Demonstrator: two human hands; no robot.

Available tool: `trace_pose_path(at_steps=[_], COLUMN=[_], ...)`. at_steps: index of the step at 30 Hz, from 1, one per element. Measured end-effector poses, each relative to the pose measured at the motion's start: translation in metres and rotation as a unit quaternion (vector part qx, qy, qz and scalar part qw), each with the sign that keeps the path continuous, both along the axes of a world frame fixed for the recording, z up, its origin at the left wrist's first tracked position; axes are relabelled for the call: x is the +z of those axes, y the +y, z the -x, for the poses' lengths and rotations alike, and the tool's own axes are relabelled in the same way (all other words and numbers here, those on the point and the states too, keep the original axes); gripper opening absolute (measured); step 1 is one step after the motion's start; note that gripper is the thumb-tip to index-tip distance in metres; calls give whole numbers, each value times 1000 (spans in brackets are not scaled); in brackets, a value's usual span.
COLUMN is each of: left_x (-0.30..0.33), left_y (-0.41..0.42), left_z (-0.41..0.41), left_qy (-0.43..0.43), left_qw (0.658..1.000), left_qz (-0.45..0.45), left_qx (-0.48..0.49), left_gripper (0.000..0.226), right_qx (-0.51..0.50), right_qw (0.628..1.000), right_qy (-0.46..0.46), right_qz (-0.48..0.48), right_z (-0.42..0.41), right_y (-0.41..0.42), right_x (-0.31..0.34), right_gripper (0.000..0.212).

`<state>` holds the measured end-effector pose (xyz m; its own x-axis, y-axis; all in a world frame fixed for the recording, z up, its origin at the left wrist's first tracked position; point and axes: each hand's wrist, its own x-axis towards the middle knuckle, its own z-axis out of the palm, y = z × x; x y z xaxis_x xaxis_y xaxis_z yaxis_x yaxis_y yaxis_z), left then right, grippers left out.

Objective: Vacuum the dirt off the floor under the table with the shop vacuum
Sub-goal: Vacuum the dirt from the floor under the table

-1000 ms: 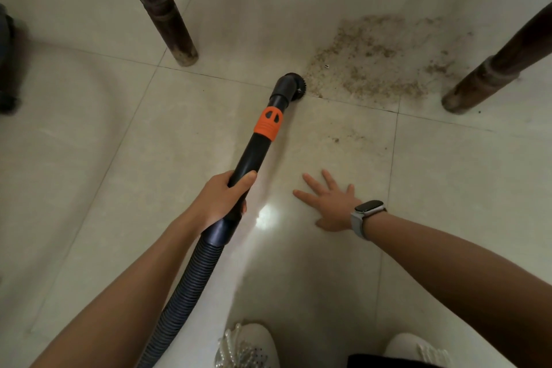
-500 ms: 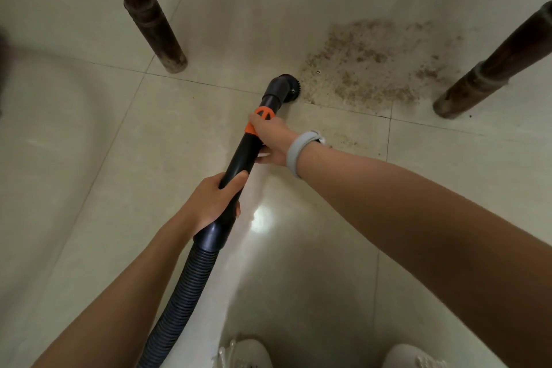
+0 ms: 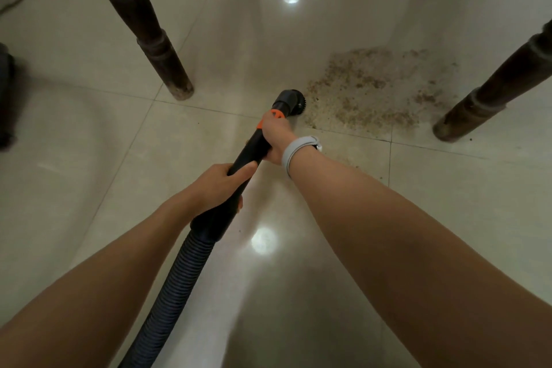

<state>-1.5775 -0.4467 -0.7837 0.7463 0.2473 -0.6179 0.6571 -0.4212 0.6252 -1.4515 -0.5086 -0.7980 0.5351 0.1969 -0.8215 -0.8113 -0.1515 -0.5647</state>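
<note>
Black wand (image 3: 250, 152) gripped by both hands' fingers (image 3: 270, 125)

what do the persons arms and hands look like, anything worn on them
Both forearms are bare, with no sleeves in view. The left hand wears nothing: no glove, ring or band shows. The right hand is also ungloved, and just behind it sits a pale grey smooth wristband, wrapped round the wrist like a watch strap; its face is turned mostly out of sight.

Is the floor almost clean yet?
Not yet. Both hands, left and right, hold the vacuum tube, and its brush sits at the edge of the dirt patch. Most of that dirt between the table legs is still there.
</note>
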Motion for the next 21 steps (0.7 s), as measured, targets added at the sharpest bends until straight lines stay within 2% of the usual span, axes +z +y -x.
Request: trace_pose_path(at_steps=[4,13,21], left_x=[-5,-2,0], left_y=[-15,-25,-26], left_z=[13,28,20], left_qy=[-8,3,14], left_qw=[1000,1000,1000], left_qz=[16,16,14], left_qx=[9,-5,-12], left_gripper=[42,40,41], right_qx=[5,-24,-28], right_qw=[1000,999,998], right_qy=[-2,27,58], right_qz=[3,-32,-27], right_z=[9,25,16], right_y=[-10,-25,-30], right_x=[-6,-15,-16], right_gripper=[21,43,46])
